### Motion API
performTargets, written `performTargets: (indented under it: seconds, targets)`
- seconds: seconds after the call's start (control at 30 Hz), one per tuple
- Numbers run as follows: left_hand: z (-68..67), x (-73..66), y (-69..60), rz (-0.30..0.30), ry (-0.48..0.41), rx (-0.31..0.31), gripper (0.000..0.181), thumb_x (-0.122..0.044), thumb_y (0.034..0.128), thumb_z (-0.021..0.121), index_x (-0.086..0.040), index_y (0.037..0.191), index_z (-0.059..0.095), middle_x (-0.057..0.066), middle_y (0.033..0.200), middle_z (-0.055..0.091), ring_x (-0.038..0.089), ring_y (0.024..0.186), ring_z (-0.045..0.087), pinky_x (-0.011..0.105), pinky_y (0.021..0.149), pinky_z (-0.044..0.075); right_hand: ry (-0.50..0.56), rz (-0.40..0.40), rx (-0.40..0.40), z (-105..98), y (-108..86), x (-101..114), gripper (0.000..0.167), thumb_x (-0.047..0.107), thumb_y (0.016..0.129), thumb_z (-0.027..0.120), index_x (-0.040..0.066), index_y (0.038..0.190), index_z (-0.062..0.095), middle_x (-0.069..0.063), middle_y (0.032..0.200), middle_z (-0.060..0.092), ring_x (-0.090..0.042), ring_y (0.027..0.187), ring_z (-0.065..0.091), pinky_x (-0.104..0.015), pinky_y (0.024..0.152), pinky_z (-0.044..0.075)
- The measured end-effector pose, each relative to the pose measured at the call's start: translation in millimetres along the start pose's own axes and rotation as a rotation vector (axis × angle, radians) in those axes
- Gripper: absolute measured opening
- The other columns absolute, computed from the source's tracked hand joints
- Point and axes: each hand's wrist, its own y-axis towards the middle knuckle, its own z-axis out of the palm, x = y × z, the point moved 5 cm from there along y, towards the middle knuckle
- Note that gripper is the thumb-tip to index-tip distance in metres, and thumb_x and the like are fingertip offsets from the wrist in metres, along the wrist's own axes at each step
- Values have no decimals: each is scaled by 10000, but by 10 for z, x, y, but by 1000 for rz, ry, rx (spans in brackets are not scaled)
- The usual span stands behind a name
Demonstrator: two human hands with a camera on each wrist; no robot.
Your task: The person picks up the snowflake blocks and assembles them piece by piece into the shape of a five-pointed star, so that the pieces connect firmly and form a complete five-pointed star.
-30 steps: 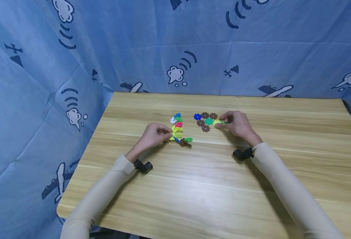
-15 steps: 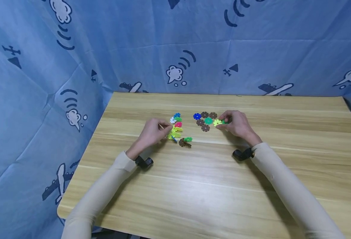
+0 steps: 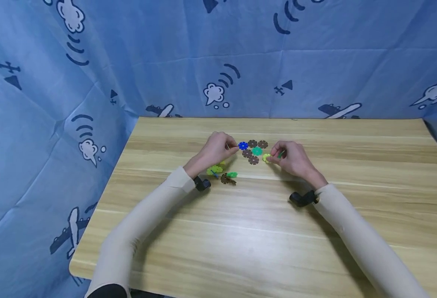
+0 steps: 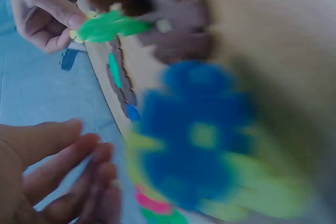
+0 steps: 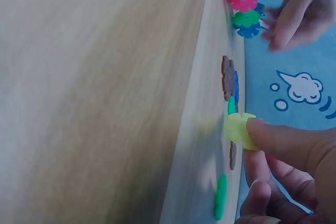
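My right hand [image 3: 292, 157] pinches a yellow notched plastic disc [image 5: 239, 129] between thumb and fingers, just above the table. My left hand [image 3: 216, 148] holds nothing; its fingers are loosely bent, with the fingertips beside a flat dark blue disc [image 3: 242, 145]. Below the left wrist stands a structure of slotted-together discs, with yellow ones [image 3: 214, 170], a blue one [image 4: 194, 135], a brown one [image 3: 225, 179] and a green one [image 3: 232, 175]. Its pink disc [image 5: 242, 1] shows in the right wrist view, while the left hand hides that part in the head view.
Several loose brown discs [image 3: 253, 160] lie flat between the hands, around a green disc [image 3: 257, 151]. Another green disc [image 5: 220, 198] lies near the right hand. The wooden table [image 3: 248, 231] meets a blue patterned curtain [image 3: 188, 62] at its back edge.
My left hand has left the yellow discs of the structure and moved right and away, towards the dark blue disc. My right hand keeps the yellow disc, now slightly lower and tilted.
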Motion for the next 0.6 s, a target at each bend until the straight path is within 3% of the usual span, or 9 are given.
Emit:
performTargets:
  seconds: [0.13,0.27,0.4,0.6]
  targets:
    - [82,-107,248,-11,113,92,243,-171,959,764,-31,1158,765,116,1118,793,213,971,736,303,926,608,14,5,-7,-25,-65,6,177,202,947,782,59,990,687,-143,957,715,-210,790,594,-231,667,478]
    - [133,-96,433,-6,177,165,408,-177,926,805,0,1278,701,156,1254,745,275,1156,699,363,1062,570,38,8,-19,-45,-111,14,187,207,944,785,52,988,689,-148,954,712,-203,765,588,-217,637,473]
    - [180,-48,528,-22,180,222,402,-188,910,823,-19,1256,711,148,1240,736,274,1149,679,368,1058,562,53,12,-30,-68,-153,12,174,203,943,785,59,968,691,-130,924,703,-178,723,571,-215,591,458]
    - [208,-13,594,-16,198,236,315,-190,912,824,-50,1184,745,123,1204,743,253,1137,677,355,1044,561,72,24,-38,-115,-194,4,178,206,942,786,62,984,691,-121,920,702,-176,717,586,-215,591,472]
